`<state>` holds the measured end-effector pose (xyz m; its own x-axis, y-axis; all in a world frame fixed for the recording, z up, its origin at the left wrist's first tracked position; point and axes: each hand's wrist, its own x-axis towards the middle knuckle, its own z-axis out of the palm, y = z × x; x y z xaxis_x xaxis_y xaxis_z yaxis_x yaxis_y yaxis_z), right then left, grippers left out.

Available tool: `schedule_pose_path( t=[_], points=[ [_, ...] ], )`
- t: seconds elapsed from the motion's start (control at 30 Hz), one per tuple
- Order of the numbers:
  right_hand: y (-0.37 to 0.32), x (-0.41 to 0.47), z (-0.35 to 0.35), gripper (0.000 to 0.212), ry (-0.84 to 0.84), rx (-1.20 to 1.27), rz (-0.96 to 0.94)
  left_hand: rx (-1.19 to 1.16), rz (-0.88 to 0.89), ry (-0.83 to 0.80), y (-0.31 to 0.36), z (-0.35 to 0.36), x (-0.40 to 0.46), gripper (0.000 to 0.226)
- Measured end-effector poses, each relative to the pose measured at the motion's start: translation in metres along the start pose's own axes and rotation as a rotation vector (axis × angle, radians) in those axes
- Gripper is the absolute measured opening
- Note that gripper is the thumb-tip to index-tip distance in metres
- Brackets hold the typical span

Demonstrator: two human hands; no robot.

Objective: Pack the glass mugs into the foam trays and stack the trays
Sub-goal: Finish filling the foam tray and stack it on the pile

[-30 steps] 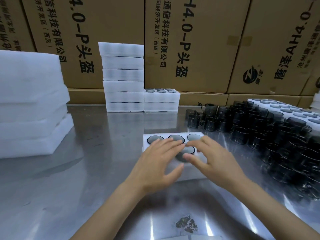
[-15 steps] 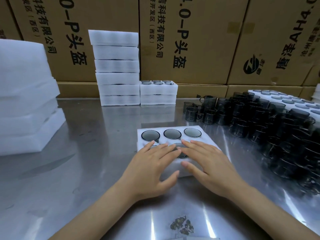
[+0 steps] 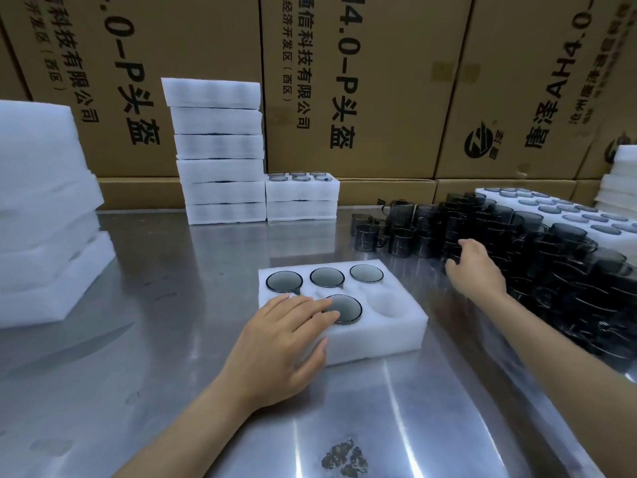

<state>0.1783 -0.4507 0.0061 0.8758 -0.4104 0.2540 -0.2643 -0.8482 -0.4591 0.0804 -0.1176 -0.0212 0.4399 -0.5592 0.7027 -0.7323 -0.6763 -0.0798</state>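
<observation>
On the far left of the steel surface (image 3: pixel 144 339) sits a pile of blank foam slabs (image 3: pixel 41 215), untouched. Further right, against the cartons, a tall stack of packed trays (image 3: pixel 217 157) stands with a shorter stack (image 3: pixel 301 196) beside it, mugs showing in its top layer. Near centre, the working tray (image 3: pixel 375 334) holds four smoky mugs: three along the far row and one (image 3: pixel 343 308) in the near middle pocket. The left hand (image 3: pixel 282 343) lies flat on the tray's near-left corner, fingers spread and resting, gripping nothing, fingertips touching that near mug's rim. And here's the change: a second ago both hands were pressing down on the tray together; now the right hand (image 3: pixel 474 267) has swung away to the heap of loose mugs (image 3: pixel 551 257) on the right. Its fingers curl in among the glasses, but whether they have closed on one I cannot tell. The near-right pocket (image 3: pixel 387 303) gapes empty; the near-left one is hidden under the left hand. So this tray isn't finished, and my read is the next mug is being fetched for it before any stacking.
</observation>
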Motion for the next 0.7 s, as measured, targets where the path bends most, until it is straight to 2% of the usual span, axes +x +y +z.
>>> schedule_pose_path(
  t=[0.13,0.3,0.37,0.53,0.63,0.7],
  points=[
    [0.0,0.011,0.0,0.044,-0.07,-0.198,0.068,-0.035,-0.038,-0.034,-0.003,0.003,-0.002,0.034],
    [-0.003,-0.004,0.005,0.04,0.023,-0.318,-0.04,-0.016,-0.019,-0.034,-0.004,0.002,0.0,0.031],
    [-0.004,-0.016,0.004,0.04,0.068,-0.255,-0.097,-0.008,-0.009,-0.043,-0.004,0.001,0.0,0.031],
    [-0.014,-0.055,-0.024,0.017,0.224,0.046,-0.372,-0.016,-0.017,-0.069,-0.004,-0.001,0.0,0.032],
    [-0.027,-0.089,-0.048,0.015,0.309,0.167,-0.543,-0.029,-0.031,-0.077,-0.003,-0.002,0.001,0.031],
    [-0.038,-0.11,-0.056,0.016,0.291,0.169,-0.624,-0.032,-0.043,-0.081,-0.001,-0.004,0.002,0.031]
  ],
)
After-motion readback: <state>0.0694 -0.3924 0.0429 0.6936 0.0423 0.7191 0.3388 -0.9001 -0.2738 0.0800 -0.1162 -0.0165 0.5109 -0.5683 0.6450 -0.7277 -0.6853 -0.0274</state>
